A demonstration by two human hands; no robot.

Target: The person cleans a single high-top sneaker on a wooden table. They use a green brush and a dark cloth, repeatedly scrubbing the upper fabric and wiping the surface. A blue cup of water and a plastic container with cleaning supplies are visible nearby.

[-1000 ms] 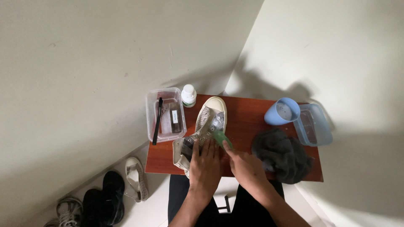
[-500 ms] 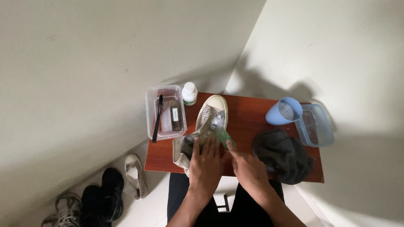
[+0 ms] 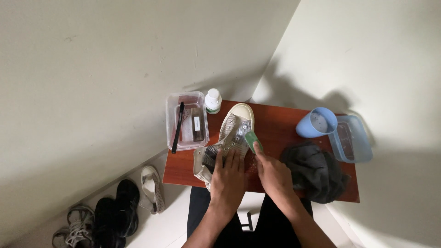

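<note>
Red-brown table: clear tub, brush inside.

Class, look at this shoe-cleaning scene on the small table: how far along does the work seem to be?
Done: the white sneaker lies on the red table, with the blue cup, white bottle and clear box set out. In hand: the left hand steadies the sneaker while the right hand holds a green brush against its side. Left: how clean it is cannot be told; the dark cloth lies untouched and more shoes sit on the floor.

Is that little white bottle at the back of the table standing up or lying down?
Standing up: the white bottle shows its round cap from above, beside the clear box.
</note>
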